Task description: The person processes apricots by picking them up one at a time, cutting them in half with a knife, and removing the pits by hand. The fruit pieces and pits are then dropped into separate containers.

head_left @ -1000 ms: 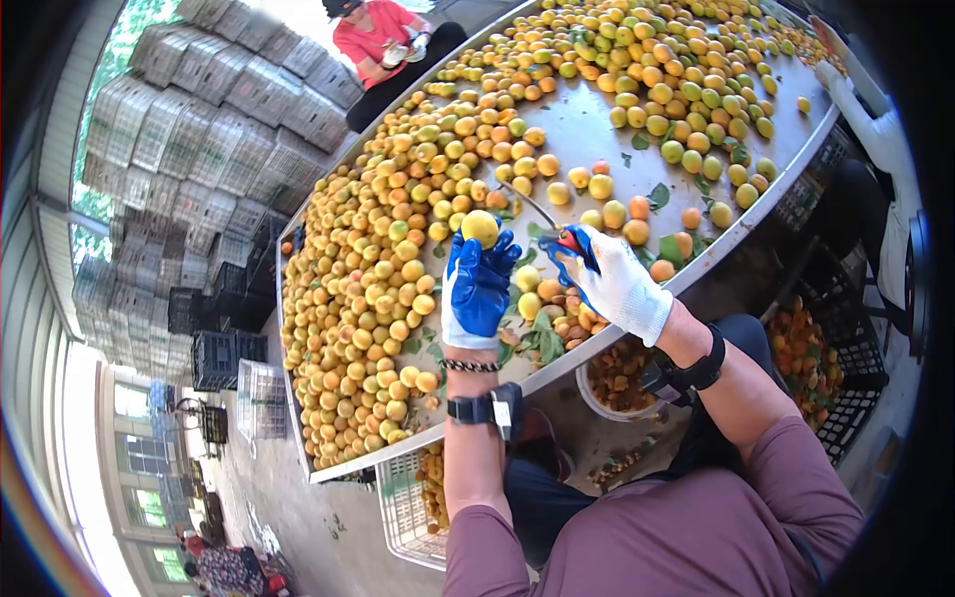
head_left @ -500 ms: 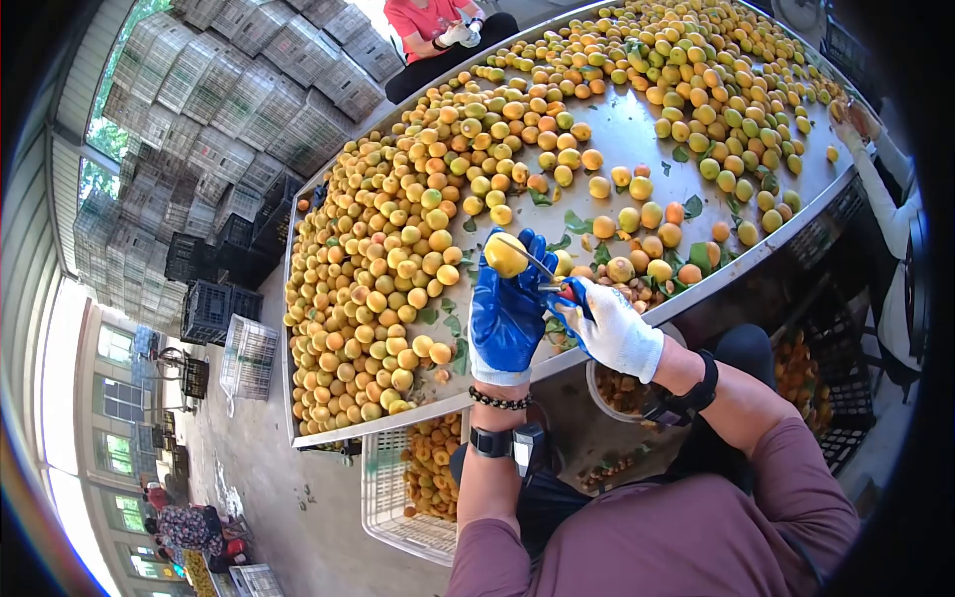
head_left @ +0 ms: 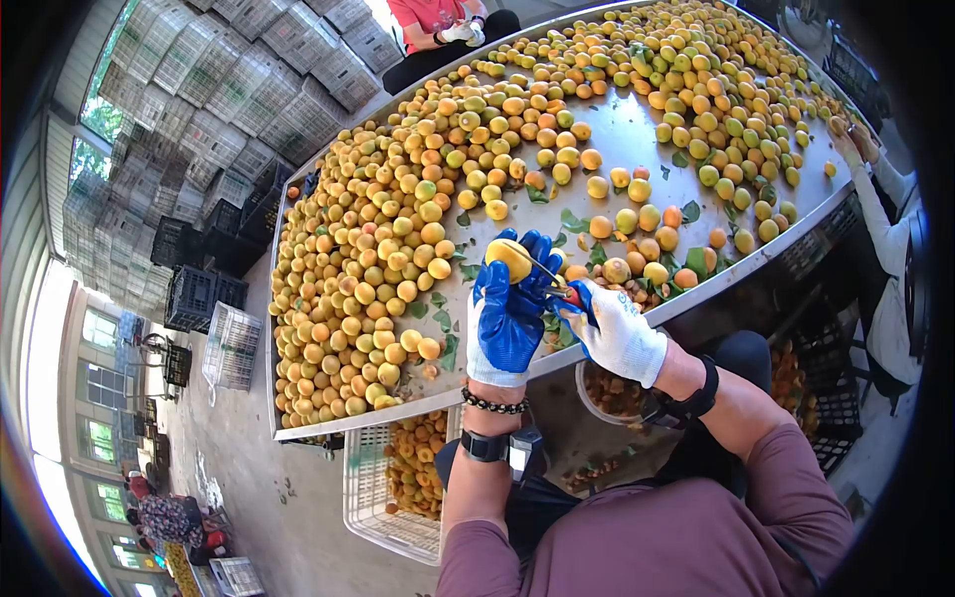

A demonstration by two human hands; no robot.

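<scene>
Wrist gear: a black wrist device (head_left: 484, 447) is being worn on the left forearm, and a black strap (head_left: 706, 388) on the right; any writing on the device's pale panel is being left unread, as too small.
Left hand: a yellow fruit (head_left: 505, 261) is being cradled by the left hand (head_left: 505, 333), palm up, fingers curled around it, above the table's near edge.
Right hand: the red handle (head_left: 573, 296) of a slim metal tool (head_left: 542, 270) is being gripped by the right hand (head_left: 619, 333), fingers wrapped; a faint glove marking is showing but cannot be read.
Step in hand: the fruit is judged as being worked with the tool, its shaft being directed across the fruit; cutting contact cannot be confirmed.
Next move: a firm left hold and fingertips clear of the metal are judged as being called for.
White crate: halved-looking fruit is being held in the white crate (head_left: 364, 488) below the table.
Table: loose fruit and leaves are being carried on the metal table (head_left: 612, 139).
Co-worker: white gloves (head_left: 461, 32) are being worn by a person in pink (head_left: 418, 12) across the table.
Stacked crates: no legible brand is being shown on the stacked crates (head_left: 234, 85).
</scene>
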